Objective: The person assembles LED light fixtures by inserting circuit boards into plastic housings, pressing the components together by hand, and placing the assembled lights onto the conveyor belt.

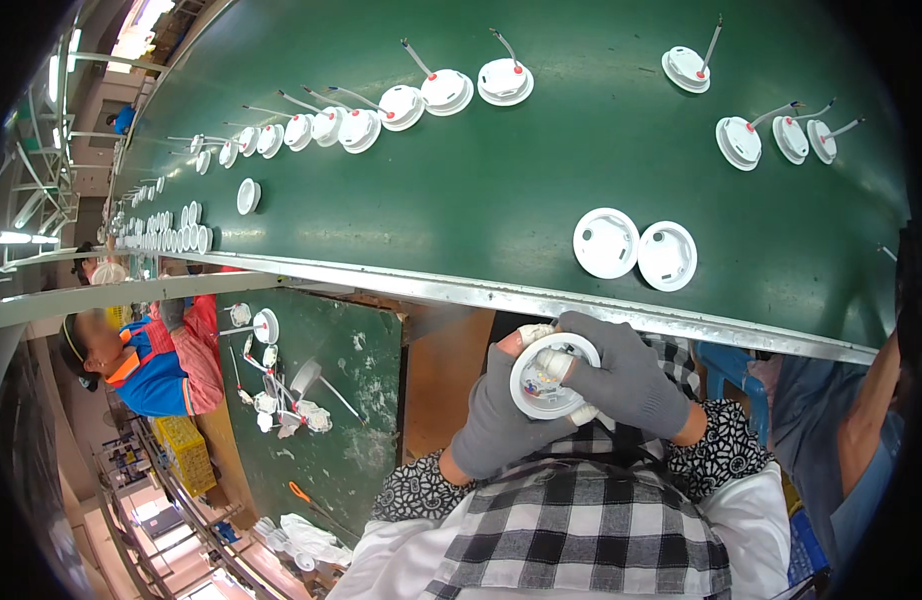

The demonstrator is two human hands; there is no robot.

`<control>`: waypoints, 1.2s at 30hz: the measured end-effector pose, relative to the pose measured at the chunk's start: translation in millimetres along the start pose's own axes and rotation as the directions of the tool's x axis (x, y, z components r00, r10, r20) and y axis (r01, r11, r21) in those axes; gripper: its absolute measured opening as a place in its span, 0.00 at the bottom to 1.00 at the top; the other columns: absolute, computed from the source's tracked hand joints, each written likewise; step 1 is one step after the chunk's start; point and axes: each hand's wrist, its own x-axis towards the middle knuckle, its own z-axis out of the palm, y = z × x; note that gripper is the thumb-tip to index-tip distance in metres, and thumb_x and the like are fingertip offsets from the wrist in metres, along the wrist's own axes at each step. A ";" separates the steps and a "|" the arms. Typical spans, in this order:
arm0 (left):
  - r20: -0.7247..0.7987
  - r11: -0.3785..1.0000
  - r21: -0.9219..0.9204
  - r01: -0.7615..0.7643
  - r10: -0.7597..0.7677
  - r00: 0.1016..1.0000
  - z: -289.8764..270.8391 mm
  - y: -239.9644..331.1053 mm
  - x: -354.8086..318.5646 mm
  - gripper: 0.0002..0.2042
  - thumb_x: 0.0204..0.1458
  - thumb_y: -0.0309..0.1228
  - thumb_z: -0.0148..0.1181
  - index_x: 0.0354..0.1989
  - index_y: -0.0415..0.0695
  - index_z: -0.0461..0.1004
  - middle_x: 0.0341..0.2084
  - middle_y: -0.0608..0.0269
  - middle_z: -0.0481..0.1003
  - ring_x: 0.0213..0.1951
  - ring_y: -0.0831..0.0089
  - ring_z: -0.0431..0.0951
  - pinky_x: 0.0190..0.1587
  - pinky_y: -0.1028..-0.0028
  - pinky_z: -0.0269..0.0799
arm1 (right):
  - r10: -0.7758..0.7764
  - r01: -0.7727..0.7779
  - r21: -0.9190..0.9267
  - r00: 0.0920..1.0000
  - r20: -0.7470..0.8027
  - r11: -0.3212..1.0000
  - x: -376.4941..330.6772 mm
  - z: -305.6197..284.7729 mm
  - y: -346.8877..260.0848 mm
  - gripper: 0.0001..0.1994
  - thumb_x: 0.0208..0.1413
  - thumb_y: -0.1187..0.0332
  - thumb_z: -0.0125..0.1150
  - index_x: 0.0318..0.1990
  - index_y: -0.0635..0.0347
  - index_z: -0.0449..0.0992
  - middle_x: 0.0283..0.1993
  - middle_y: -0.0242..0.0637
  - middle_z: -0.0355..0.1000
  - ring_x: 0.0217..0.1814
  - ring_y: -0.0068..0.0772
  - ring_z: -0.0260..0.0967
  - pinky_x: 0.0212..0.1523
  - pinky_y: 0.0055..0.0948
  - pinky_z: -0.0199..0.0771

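Note:
A white round lamp housing (543,402) is held just in front of my body, its hollow side turned up toward me. Small coloured wires and parts show inside it. My left hand (501,405), in a grey glove with light-wrapped fingertips, grips the housing's left side and underside. On the other side, my right hand (626,385), gloved the same way, grips the rim, its thumb reaching into the hollow over the wires. The thumb partly hides the parts inside.
A green conveyor belt (431,200) with a metal edge (461,292) runs ahead, carrying rows of white lamp housings with cables and two open ones (606,243). Left is a green side table (366,440) with parts and orange-handled scissors (299,492). Co-workers sit left and right.

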 end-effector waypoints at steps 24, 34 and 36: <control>0.059 0.992 -0.037 -0.117 0.119 0.991 -1.6 7.1 20.9 0.41 0.33 0.34 0.79 0.55 0.38 0.58 0.48 0.53 0.68 0.49 0.68 0.74 0.49 0.67 0.73 | -0.160 0.140 0.177 0.981 0.106 0.974 2.1 -27.3 9.8 0.24 0.56 0.52 0.58 0.53 0.58 0.72 0.46 0.45 0.75 0.46 0.39 0.74 0.50 0.34 0.72; -0.256 0.887 0.301 -0.349 0.428 0.867 -70.7 23.4 52.4 0.43 0.40 0.36 0.74 0.62 0.42 0.52 0.52 0.52 0.61 0.51 0.62 0.70 0.51 0.64 0.69 | -0.536 0.425 -0.380 0.803 -0.260 0.821 5.8 -116.7 -59.9 0.16 0.45 0.70 0.62 0.45 0.59 0.73 0.30 0.41 0.72 0.28 0.37 0.72 0.32 0.31 0.72; -0.238 0.933 0.290 -0.215 0.288 0.928 -78.8 16.0 80.5 0.38 0.46 0.33 0.68 0.64 0.41 0.53 0.55 0.51 0.61 0.55 0.63 0.69 0.54 0.65 0.67 | -0.714 0.169 -0.889 0.666 -0.216 0.426 49.2 -149.4 -24.4 0.17 0.42 0.71 0.63 0.44 0.56 0.72 0.31 0.37 0.70 0.34 0.39 0.71 0.34 0.36 0.72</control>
